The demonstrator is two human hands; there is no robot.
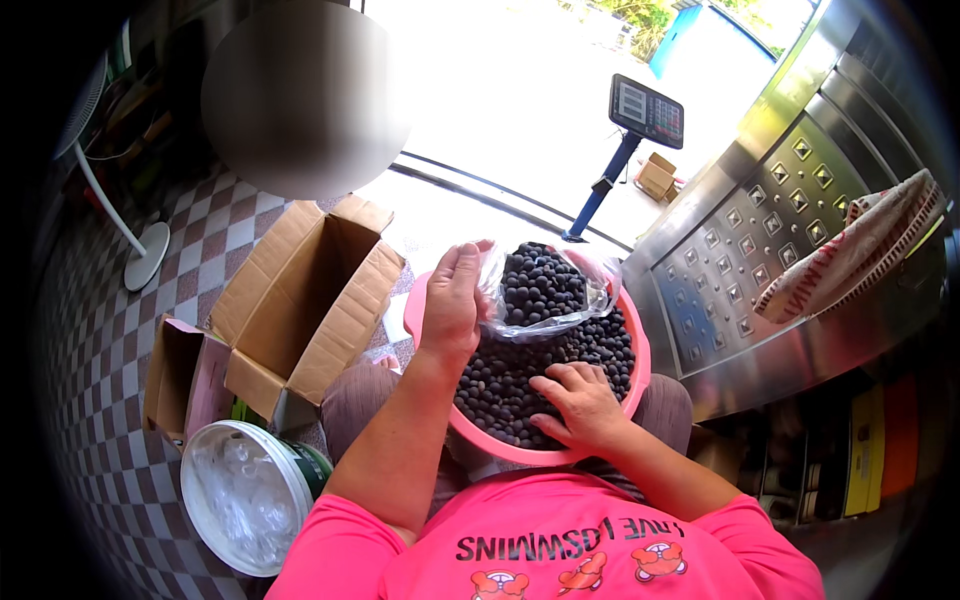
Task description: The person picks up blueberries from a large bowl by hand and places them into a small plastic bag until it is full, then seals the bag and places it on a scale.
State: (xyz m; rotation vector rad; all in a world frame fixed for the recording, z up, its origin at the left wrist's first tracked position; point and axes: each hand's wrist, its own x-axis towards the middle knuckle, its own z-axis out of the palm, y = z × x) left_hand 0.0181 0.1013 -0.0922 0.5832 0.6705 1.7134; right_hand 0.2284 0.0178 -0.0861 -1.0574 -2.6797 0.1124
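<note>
A pink plastic basin [642,352] rests across my lap, heaped with dark round seeds or berries [495,390]. Above its far side is a clear plastic bag [525,330], its mouth spread and dark balls of the same kind [541,289] inside. My left hand [455,296] grips the bag's left rim between thumb and fingers. Lower in the basin, my right hand [581,405] lies palm down on the loose balls, thumb and fingers apart. Its palm is hidden, with nothing visible in its grasp.
Left of me stand an open cardboard box [300,300] and a white bucket [244,495] of clear plastic bags. A fan base [148,256] is farther left. Ahead rises a platform scale's display [646,111]. At right, a towel [855,247] hangs on a metal door [712,300].
</note>
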